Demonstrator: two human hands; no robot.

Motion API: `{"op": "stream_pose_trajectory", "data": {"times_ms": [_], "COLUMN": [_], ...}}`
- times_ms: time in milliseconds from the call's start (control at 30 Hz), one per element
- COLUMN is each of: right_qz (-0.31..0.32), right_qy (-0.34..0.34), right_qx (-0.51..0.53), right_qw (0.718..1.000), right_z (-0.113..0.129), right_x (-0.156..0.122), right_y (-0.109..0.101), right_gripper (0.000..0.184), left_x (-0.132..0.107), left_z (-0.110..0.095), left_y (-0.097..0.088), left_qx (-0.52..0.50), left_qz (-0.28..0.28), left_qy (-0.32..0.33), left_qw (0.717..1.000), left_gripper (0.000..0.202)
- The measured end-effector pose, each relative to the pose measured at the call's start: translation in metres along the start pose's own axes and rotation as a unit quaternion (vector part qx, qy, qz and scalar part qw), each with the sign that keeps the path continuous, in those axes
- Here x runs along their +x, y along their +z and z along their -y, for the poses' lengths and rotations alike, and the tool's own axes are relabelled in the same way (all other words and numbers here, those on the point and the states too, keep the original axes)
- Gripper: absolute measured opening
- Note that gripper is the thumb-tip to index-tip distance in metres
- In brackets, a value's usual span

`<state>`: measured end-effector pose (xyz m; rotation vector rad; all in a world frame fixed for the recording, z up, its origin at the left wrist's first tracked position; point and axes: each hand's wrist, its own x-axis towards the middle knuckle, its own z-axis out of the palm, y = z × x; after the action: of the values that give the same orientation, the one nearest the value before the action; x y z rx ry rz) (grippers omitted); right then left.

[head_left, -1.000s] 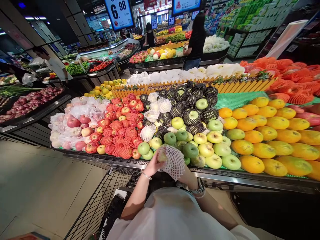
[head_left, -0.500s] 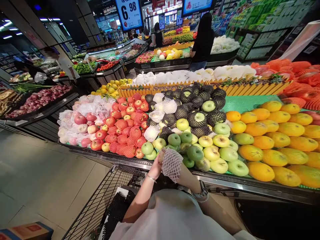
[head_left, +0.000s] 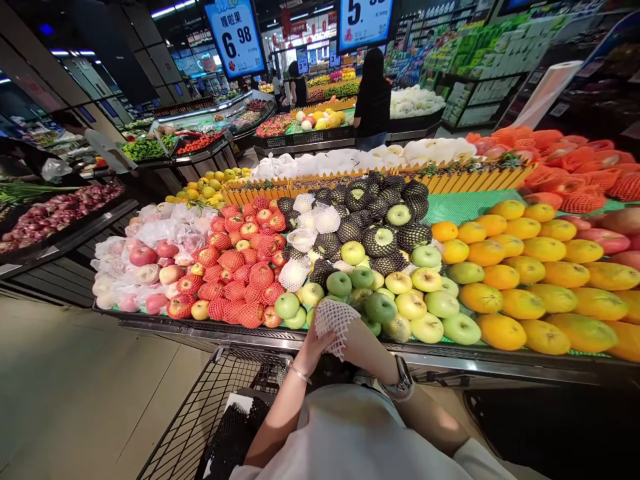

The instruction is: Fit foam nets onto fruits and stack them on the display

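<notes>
1. A supermarket produce hall with a pale tiled floor (head_left: 75,373), dark ceiling and blue price signs overhead; the nearest price sign (head_left: 235,30) reads 6.98.
2. A long fruit counter (head_left: 450,357) runs across the view. On it, from left to right, lie bagged pink apples (head_left: 145,257), red-netted apples (head_left: 240,280), black-netted fruit (head_left: 380,237), loose green apples (head_left: 380,307) and orange-yellow mangoes (head_left: 530,270).
3. A wire shopping cart (head_left: 200,413) stands between the person and the counter.
4. A white foam net (head_left: 336,319) is held just above the counter's front edge, beside the green apples.
5. The left hand (head_left: 314,345), bracelet at the wrist, has its fingers closed on the net's lower edge.
6. The right hand (head_left: 353,331), watch at the wrist, is mostly hidden under the net. Whether its fingers are together or apart cannot be told.
7. Farther back, a person in black (head_left: 373,100) stands at another display.
8. Half a second ago a yellowish fruit showed at the net's left opening. Now the net covers it.
9. A second sign showing a 5 has come into view, and the cardboard box at the lower left has gone.
</notes>
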<state>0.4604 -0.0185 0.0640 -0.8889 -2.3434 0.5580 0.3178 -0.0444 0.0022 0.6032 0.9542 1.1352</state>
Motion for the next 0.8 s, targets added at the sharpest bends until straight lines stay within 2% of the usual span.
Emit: {"op": "stream_pose_trajectory", "data": {"times_ms": [67,133,200,267,333,400,500,567,667,800], "right_qz": [0.029,0.094,0.163,0.185,0.159,0.106,0.040,0.014,-0.004,-0.052], "right_qy": [-0.010,-0.010,0.016,0.048,0.069,0.086,0.143,0.171,0.179,0.199], "right_qx": [-0.003,0.008,0.025,0.050,0.098,0.148,0.164,0.157,0.166,0.191], "right_qw": [1.000,0.996,0.986,0.980,0.980,0.979,0.975,0.972,0.970,0.960], "right_z": [0.001,-0.002,-0.008,-0.016,-0.022,-0.025,-0.021,-0.017,-0.010,-0.006], "right_x": [0.001,0.002,-0.001,-0.005,-0.008,-0.009,-0.005,-0.001,0.002,-0.001], "right_y": [-0.009,-0.020,-0.030,-0.037,-0.040,-0.038,-0.028,-0.022,-0.016,-0.009], "right_gripper": [0.027,0.022,0.018,0.022,0.029,0.036,0.046,0.047,0.045,0.046], "left_x": [-0.001,-0.001,0.000,0.001,0.001,0.002,0.005,0.009,0.013,0.013], "left_z": [-0.001,-0.002,-0.001,0.000,0.000,-0.001,-0.003,-0.006,-0.011,-0.020], "left_y": [0.004,0.005,0.000,-0.007,-0.015,-0.021,-0.024,-0.022,-0.017,-0.016], "left_qx": [0.018,0.011,-0.001,-0.019,-0.044,-0.060,-0.067,-0.086,-0.125,-0.133], "left_qz": [-0.016,-0.011,-0.001,0.018,0.040,0.051,0.038,0.020,-0.001,0.009], "left_qy": [-0.004,-0.021,-0.032,-0.034,-0.042,-0.059,-0.081,-0.086,-0.088,-0.088], "left_qw": [1.000,1.000,1.000,0.999,0.997,0.995,0.994,0.992,0.988,0.987], "left_gripper": [0.081,0.076,0.067,0.062,0.063,0.065,0.060,0.053,0.049,0.050]}}
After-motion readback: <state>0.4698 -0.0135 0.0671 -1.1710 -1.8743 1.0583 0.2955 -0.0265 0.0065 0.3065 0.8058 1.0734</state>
